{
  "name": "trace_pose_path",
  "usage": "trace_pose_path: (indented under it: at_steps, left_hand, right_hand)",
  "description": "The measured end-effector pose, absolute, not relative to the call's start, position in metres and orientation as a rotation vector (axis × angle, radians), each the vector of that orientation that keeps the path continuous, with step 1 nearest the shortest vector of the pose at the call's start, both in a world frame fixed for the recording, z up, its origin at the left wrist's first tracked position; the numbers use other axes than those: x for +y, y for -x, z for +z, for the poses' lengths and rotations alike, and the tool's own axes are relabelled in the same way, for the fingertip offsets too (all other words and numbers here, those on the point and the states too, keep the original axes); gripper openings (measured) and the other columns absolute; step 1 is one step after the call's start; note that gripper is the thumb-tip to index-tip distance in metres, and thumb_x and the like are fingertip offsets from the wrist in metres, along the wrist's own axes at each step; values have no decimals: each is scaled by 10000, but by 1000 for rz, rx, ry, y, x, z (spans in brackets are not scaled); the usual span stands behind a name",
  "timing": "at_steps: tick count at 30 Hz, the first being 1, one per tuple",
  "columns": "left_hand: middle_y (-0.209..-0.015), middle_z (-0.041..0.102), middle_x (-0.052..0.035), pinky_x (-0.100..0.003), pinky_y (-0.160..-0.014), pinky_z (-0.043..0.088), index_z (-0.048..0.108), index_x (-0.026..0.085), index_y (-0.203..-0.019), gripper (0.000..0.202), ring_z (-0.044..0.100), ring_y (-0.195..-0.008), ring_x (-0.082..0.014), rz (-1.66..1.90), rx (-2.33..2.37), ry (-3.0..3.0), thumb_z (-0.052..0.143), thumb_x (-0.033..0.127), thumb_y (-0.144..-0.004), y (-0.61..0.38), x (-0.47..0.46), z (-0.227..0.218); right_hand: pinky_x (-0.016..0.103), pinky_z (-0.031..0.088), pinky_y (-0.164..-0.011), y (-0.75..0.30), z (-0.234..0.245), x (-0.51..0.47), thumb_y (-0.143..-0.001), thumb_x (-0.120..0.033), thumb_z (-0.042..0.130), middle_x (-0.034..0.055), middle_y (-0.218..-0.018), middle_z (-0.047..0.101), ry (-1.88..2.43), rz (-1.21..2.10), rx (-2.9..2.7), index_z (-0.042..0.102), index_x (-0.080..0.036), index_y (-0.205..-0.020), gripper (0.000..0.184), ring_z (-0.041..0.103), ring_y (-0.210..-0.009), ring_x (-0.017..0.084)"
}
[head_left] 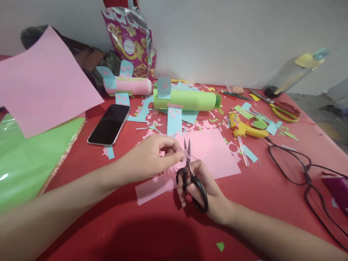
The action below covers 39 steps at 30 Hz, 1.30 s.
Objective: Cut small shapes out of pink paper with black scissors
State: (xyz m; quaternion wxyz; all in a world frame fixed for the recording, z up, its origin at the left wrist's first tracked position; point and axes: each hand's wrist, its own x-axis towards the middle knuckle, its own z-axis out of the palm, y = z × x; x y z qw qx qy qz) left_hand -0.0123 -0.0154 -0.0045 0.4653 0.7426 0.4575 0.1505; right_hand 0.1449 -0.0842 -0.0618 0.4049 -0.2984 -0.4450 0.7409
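My left hand [160, 156] pinches a small piece of pink paper [186, 153] between thumb and fingertips. Black-handled scissors [199, 192] are in my right hand [210, 192], fingers through the loops, blades pointing away from me and slightly parted by the small piece. Beneath both hands lie a pink paper sheet [217, 156] and a pink strip [152, 190]. Just beyond stands a row of paper-covered bottles lying on their sides: a green one [190, 99] with blue fins and a pink one [130, 86] with blue fins.
A phone [110, 125] lies left of my hands, near a large pink sheet [51, 83] over a green pack [32, 163]. Right are a yellow glue gun [244, 128] with its black cable [304, 174], and yellow-red scissors [285, 110]. Paper scraps [201, 125] litter the red table [108, 224].
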Motion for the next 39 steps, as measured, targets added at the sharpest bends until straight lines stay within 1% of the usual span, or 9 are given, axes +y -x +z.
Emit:
trace_pose_path:
  at_steps: [4, 11, 15, 22, 29, 34, 39]
  left_hand:
    - [-600, 536, 38, -218, -615, 389, 518, 188, -629, 215, 507, -619, -111, 385, 1124, -1831, 453, 332, -776, 15, -14, -5]
    - [-657, 570, 26, -219, -617, 398, 538, 180, -644, 173, 529, -651, -119, 414, 1170, -1858, 467, 282, -765, 17, -14, 0]
    - [-652, 564, 19, -231, -628, 401, 535, 173, -646, 176, 521, -650, -124, 425, 1196, -1858, 468, 289, -759, 17, -13, 2]
    - [-663, 576, 4, -233, -604, 409, 544, 168, -659, 201, 527, -651, -133, 452, 1227, -1881, 462, 324, -755, 19, -12, 1]
    - [-659, 586, 16, -224, -633, 412, 548, 171, -669, 176, 538, -653, -120, 504, 1230, -1879, 481, 307, -757, 20, -11, 0]
    - [-647, 568, 23, -218, -645, 424, 551, 176, -685, 168, 535, -653, -118, 548, 1233, -1843, 495, 320, -750, 20, -11, 0]
    - [-645, 552, 21, -217, -651, 422, 546, 177, -664, 189, 525, -664, -123, 565, 1263, -1849, 498, 342, -742, 20, -11, 2]
  right_hand:
    - [231, 367, -466, -145, -62, -84, -772, -425, 528, -53, -687, 444, 760, 1871, -1129, 279, -239, -789, 312, 439, -485, 64]
    - [224, 372, -453, -145, -65, -85, -771, -419, 533, -57, -684, 444, 749, 1874, -1108, 280, -241, -796, 310, 442, -475, 62]
    - [228, 374, -447, -145, -64, -85, -763, -418, 541, -58, -685, 453, 764, 1877, -1100, 282, -243, -791, 314, 441, -466, 63]
    - [232, 376, -437, -144, -64, -86, -750, -422, 554, -60, -683, 461, 788, 1902, -1057, 285, -248, -785, 322, 441, -454, 65]
    - [208, 365, -410, -144, -65, -86, -742, -422, 566, -66, -675, 464, 793, 1916, -1048, 283, -244, -776, 336, 444, -436, 53]
    - [197, 364, -396, -143, -64, -86, -736, -426, 571, -76, -644, 458, 802, 1922, -1033, 285, -241, -776, 343, 441, -424, 50]
    - [182, 335, -370, -143, -67, -87, -741, -420, 564, -93, -586, 457, 797, 1924, -1044, 278, -242, -774, 339, 412, -382, 43]
